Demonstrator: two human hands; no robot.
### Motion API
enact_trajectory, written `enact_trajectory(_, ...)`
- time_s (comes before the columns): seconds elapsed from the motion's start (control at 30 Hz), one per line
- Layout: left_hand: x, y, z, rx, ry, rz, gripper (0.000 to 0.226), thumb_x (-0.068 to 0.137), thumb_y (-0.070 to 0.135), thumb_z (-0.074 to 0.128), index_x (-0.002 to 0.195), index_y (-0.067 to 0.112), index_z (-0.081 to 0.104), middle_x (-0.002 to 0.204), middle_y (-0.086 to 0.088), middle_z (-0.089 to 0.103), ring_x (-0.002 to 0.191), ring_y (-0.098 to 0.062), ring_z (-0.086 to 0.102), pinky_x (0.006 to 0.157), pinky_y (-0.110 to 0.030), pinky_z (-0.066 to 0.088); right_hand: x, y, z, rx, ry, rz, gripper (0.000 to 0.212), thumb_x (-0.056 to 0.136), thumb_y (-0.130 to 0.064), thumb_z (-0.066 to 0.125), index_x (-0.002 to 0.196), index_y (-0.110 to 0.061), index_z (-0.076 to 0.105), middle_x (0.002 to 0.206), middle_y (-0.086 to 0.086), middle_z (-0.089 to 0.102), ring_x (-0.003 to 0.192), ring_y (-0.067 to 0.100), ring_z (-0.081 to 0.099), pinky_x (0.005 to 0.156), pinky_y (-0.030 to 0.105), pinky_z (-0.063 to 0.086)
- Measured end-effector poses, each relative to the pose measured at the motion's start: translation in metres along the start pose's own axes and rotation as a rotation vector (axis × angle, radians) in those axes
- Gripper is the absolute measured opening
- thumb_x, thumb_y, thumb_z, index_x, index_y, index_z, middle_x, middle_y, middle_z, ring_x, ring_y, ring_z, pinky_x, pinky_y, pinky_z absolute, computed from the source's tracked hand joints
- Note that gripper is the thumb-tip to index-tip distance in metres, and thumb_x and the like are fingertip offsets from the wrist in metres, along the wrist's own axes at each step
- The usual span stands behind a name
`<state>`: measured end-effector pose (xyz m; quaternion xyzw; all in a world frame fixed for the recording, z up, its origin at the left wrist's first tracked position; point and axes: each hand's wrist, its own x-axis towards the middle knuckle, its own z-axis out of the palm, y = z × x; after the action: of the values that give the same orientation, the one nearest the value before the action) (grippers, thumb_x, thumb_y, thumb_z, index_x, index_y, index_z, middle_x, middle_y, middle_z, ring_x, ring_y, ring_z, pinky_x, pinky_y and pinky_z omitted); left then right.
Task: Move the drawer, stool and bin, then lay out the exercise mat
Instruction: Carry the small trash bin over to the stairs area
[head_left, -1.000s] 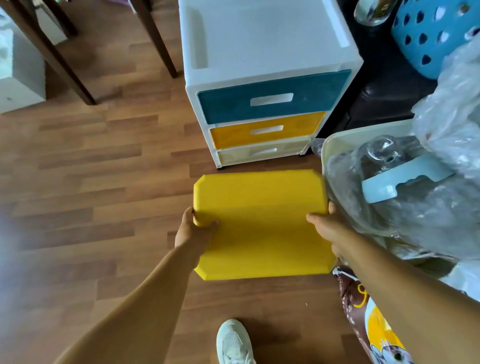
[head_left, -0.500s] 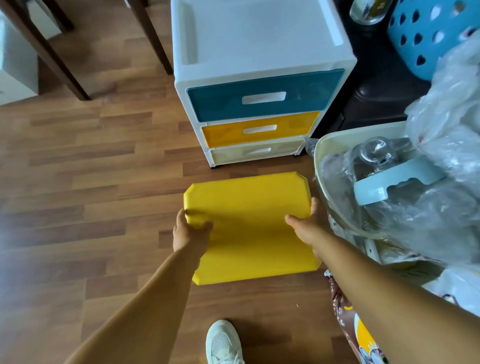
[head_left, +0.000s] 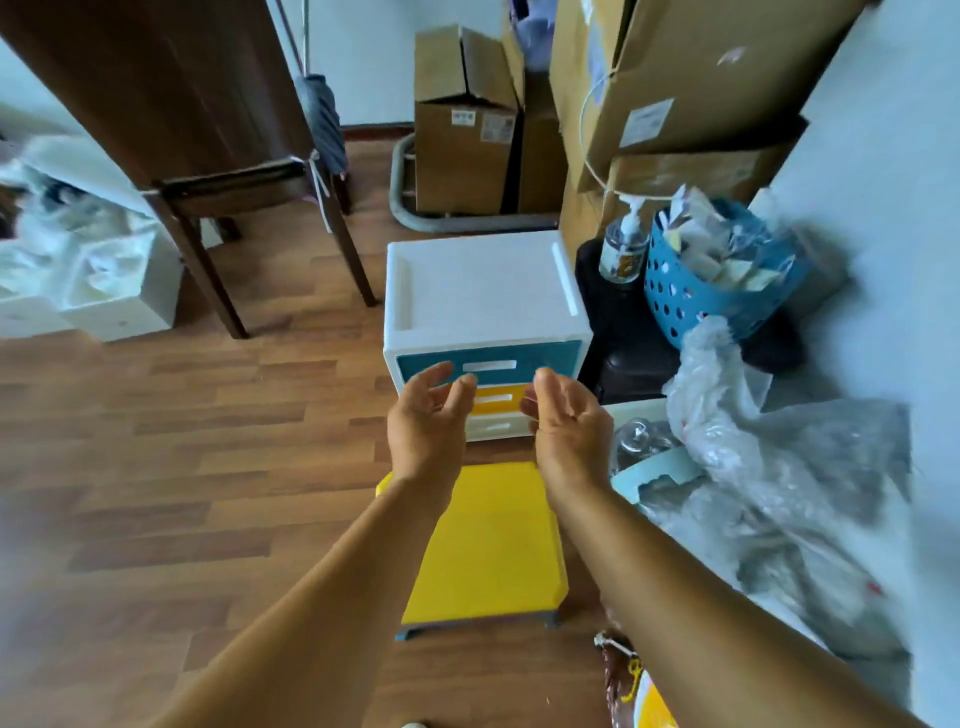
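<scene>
hands: left (head_left: 427, 415) & right (head_left: 569, 423) both empty, fingers relaxed, mid-frame. stool (head_left: 485, 551) on floor below them, lower centre; drawer (head_left: 485, 317) just above. bin (head_left: 675, 447) at right, nearer right hand.

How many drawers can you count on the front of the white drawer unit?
3, stacked on the white drawer unit: teal drawer on top, yellow drawer in the middle, pale drawer at the bottom, partly hidden by the hands.
</scene>
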<state>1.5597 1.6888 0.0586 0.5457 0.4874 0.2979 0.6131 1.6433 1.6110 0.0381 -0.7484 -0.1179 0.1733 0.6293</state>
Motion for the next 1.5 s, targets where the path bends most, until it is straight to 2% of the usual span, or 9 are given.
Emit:
enact_trajectory(0.2, -0.079, 0.132, 0.029, -0.186, -0.111, 0.156, 0.024, 0.089, 0.028, 0.063, 0.112, 0.023, 0.061, 0.095, -0.001, 0.071, 0.088, -0.015, 0.068, 0.077, -0.026, 0.053, -0.026, -0.134, -0.064, 0.223, 0.039, -0.170, 0.028, 0.087, -0.049, 0.056, 0.075, -0.028, 0.070, 0.075, -0.011, 0.074, 0.073, 0.004, 0.071, 0.059, 0.014, 0.051)
enact_trajectory(0.33, -0.143, 0.210, 0.043, -0.272, -0.229, 0.262, 0.010, 0.089, 0.025, 0.063, 0.097, 0.030, 0.061, 0.094, 0.000, 0.072, 0.088, -0.014, 0.070, 0.073, -0.023, 0.054, -0.061, -0.213, -0.110, 0.289, 0.157, -0.256, 0.024, 0.090, -0.040, 0.057, 0.073, -0.029, 0.071, 0.072, -0.017, 0.073, 0.071, 0.002, 0.070, 0.059, 0.018, 0.054)
enact_trajectory(0.5, -0.221, 0.271, 0.040, -0.388, -0.390, 0.323, 0.013, 0.089, 0.019, 0.063, 0.102, 0.023, 0.062, 0.090, -0.002, 0.071, 0.082, -0.014, 0.067, 0.077, -0.024, 0.055, -0.121, -0.283, -0.158, 0.290, 0.301, -0.363, 0.026, 0.082, -0.053, 0.054, 0.068, -0.038, 0.070, 0.080, -0.003, 0.073, 0.083, 0.020, 0.071, 0.081, 0.043, 0.056)
enact_trajectory(0.6, -0.273, 0.300, 0.027, -0.425, -0.514, 0.370, 0.020, 0.089, 0.019, 0.063, 0.109, 0.015, 0.062, 0.090, -0.001, 0.070, 0.080, -0.011, 0.067, 0.074, -0.021, 0.054, -0.165, -0.318, -0.187, 0.337, 0.406, -0.395, 0.030, 0.076, -0.058, 0.055, 0.071, -0.032, 0.069, 0.078, -0.003, 0.073, 0.082, 0.020, 0.071, 0.074, 0.036, 0.054)
enact_trajectory(0.7, -0.318, 0.320, 0.018, -0.459, -0.633, 0.409, 0.017, 0.089, 0.017, 0.063, 0.106, 0.016, 0.061, 0.085, 0.002, 0.068, 0.076, -0.009, 0.065, 0.073, -0.020, 0.052, -0.205, -0.343, -0.213, 0.408, 0.480, -0.441, 0.023, 0.088, -0.038, 0.057, 0.074, -0.022, 0.065, 0.069, -0.005, 0.070, 0.070, 0.013, 0.068, 0.067, 0.028, 0.053)
enact_trajectory(0.9, -0.414, 0.343, 0.016, -0.505, -0.868, 0.414, 0.010, 0.088, 0.021, 0.065, 0.096, 0.025, 0.063, 0.083, 0.002, 0.067, 0.078, -0.010, 0.064, 0.073, -0.023, 0.053, -0.296, -0.381, -0.282, 0.345, 0.730, -0.520, 0.026, 0.094, -0.034, 0.052, 0.083, -0.015, 0.065, 0.076, 0.006, 0.071, 0.071, 0.014, 0.067, 0.068, 0.030, 0.055)
enact_trajectory(1.1, -0.510, 0.343, 0.025, -0.520, -1.038, 0.437, 0.013, 0.085, 0.028, 0.066, 0.098, 0.026, 0.064, 0.076, 0.012, 0.071, 0.080, -0.011, 0.067, 0.083, -0.034, 0.054, -0.379, -0.395, -0.348, 0.284, 0.904, -0.576, 0.025, 0.093, -0.040, 0.050, 0.079, -0.026, 0.066, 0.072, -0.006, 0.071, 0.073, 0.011, 0.068, 0.072, 0.029, 0.056)
enact_trajectory(1.27, -0.615, 0.329, 0.025, -0.577, -1.242, 0.359, 0.013, 0.090, 0.018, 0.061, 0.103, 0.016, 0.061, 0.070, 0.009, 0.067, 0.072, -0.010, 0.060, 0.070, -0.028, 0.051, -0.465, -0.389, -0.415, 0.310, 1.065, -0.603, 0.024, 0.094, -0.034, 0.052, 0.080, -0.021, 0.066, 0.068, -0.007, 0.069, 0.064, 0.004, 0.063, 0.059, 0.017, 0.052)
enact_trajectory(1.5, -0.773, 0.284, 0.006, -0.558, -1.451, 0.228, 0.013, 0.090, 0.019, 0.062, 0.103, 0.017, 0.063, 0.071, 0.011, 0.067, 0.072, -0.006, 0.064, 0.074, -0.022, 0.055, -0.606, -0.366, -0.498, 0.247, 1.309, -0.575, 0.025, 0.094, -0.036, 0.052, 0.079, -0.021, 0.064, 0.070, -0.005, 0.068, 0.067, 0.008, 0.062, 0.064, 0.023, 0.051)
